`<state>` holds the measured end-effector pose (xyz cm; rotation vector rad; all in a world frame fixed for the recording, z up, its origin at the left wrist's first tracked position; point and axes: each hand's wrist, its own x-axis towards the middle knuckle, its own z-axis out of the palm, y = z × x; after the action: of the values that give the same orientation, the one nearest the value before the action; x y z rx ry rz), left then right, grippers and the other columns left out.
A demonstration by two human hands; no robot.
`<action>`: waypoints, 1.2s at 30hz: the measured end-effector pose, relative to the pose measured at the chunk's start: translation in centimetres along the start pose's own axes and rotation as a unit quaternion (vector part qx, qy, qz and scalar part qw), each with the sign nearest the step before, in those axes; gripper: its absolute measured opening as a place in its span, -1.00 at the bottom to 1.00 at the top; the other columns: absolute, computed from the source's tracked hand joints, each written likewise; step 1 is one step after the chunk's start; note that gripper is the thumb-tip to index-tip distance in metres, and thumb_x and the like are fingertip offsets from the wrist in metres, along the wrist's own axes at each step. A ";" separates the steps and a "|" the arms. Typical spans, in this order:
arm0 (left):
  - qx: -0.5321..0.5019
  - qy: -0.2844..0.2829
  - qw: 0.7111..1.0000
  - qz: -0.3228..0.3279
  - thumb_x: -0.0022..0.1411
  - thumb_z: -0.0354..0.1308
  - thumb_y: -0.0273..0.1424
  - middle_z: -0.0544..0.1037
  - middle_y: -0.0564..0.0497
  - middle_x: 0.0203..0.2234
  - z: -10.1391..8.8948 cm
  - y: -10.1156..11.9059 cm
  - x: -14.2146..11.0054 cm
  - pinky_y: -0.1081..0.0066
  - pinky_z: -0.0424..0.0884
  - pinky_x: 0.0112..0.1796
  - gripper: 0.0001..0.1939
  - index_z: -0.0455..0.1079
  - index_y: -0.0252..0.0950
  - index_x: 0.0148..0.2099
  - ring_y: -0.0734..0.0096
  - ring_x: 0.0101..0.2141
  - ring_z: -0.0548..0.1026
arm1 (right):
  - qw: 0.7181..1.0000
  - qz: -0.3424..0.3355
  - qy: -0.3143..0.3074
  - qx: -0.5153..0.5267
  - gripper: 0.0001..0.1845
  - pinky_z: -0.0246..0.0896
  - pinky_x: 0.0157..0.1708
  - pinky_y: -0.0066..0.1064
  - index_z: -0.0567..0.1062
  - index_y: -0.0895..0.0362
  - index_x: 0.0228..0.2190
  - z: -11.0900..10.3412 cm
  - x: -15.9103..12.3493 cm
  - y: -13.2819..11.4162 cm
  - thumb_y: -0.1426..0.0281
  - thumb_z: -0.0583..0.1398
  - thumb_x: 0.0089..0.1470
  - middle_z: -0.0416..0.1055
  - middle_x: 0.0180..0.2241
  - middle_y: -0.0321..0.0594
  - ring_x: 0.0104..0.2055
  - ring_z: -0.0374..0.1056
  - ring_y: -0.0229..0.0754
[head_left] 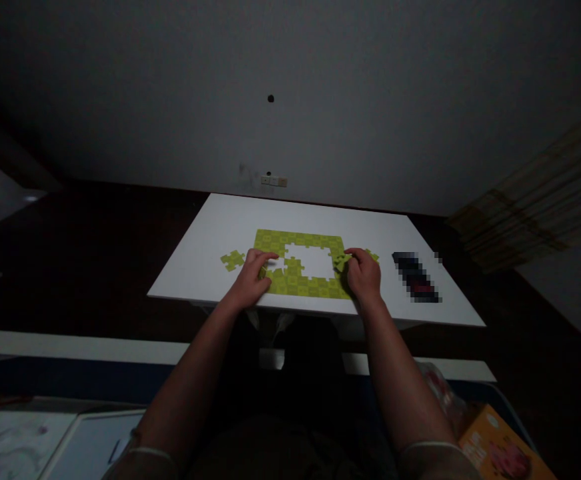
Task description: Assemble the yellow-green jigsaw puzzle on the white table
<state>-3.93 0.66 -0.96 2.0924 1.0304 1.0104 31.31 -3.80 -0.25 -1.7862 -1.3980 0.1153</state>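
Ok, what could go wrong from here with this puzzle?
The left hand appears to rest on the assembled green puzzle, so it might shift joined pieces. The right hand holds a clump of pieces at the edge of the gap; they could slip and knock neighbouring pieces loose.

Lime-green jigsaw puzzle (300, 239), gap at centre

We see a yellow-green jigsaw puzzle (300, 241) checkered in darker green on a white surface (195, 267), near a pixelated black-and-red object (415, 277) and an orange box (500, 443) printed with pink.
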 end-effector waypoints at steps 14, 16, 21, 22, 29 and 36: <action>-0.017 0.109 0.992 -0.056 0.17 0.18 -0.57 0.49 -0.03 -0.15 0.7 -0.3 0.2 0.06 0.52 0.13 -0.77 0.55 -0.18 -0.18 0.10 -0.04 0.54 | 0.981 -0.109 -0.043 -0.154 -0.69 0.35 0.10 0.10 0.76 0.08 -0.08 -3.0 -2.0 -1.4 0.29 0.25 0.30 0.63 -0.09 0.08 0.01 0.44 0.24; -0.018 0.111 0.992 -0.057 0.18 0.18 -0.56 0.49 -0.04 -0.15 0.6 -0.3 0.2 0.06 0.53 0.13 -0.79 0.54 -0.18 -0.20 0.10 -0.04 0.54 | 0.974 -0.155 -0.115 -0.114 -0.69 0.34 0.17 0.10 0.74 0.05 -0.01 -0.7 -2.7 -4.7 0.25 0.26 0.36 0.63 -0.04 0.06 0.05 0.44 0.24; -0.013 0.119 0.989 -0.088 0.20 0.18 -0.54 0.50 -0.03 -0.15 0.5 -0.2 0.3 0.07 0.54 0.16 -0.82 0.50 -0.16 -0.22 0.11 -0.03 0.53 | 0.954 -0.185 -0.205 -0.119 -0.43 0.32 0.24 0.17 0.67 0.09 0.10 5.3 -4.8 -11.4 -0.07 0.41 0.30 0.55 0.15 0.19 0.19 0.36 0.38; -0.011 0.120 0.988 -0.096 0.19 0.17 -0.54 0.50 -0.02 -0.15 0.5 -0.2 0.4 0.07 0.54 0.16 -0.83 0.50 -0.16 -0.22 0.11 -0.03 0.53 | 0.953 -0.182 -0.208 -0.125 -0.38 0.32 0.25 0.19 0.66 0.10 0.10 6.3 -5.2 -12.0 -0.11 0.43 0.26 0.53 0.17 0.20 0.21 0.34 0.40; -0.008 0.107 0.989 -0.102 0.20 0.17 -0.55 0.50 -0.05 -0.14 0.6 -0.3 0.6 0.08 0.54 0.15 -0.83 0.49 -0.18 -0.22 0.10 -0.02 0.53 | 0.962 -0.141 -0.221 -0.075 -0.41 0.36 0.23 0.14 0.59 0.09 0.14 8.7 -5.9 -12.5 0.05 0.47 0.21 0.56 0.12 0.14 0.20 0.39 0.34; -0.006 0.106 0.990 -0.097 0.22 0.18 -0.56 0.51 -0.05 -0.14 0.8 -0.4 0.5 0.07 0.54 0.15 -0.83 0.47 -0.17 -0.22 0.09 -0.02 0.53 | 0.977 -0.113 -0.148 0.108 -0.51 0.47 0.16 0.00 0.55 -0.01 0.28 6.0 -2.3 -9.6 0.33 0.16 0.40 0.57 0.25 0.03 0.15 0.52 0.12</action>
<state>-3.25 1.14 -1.51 1.8611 1.3032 1.1535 19.96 -2.23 1.20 -1.4632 -1.7195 0.4107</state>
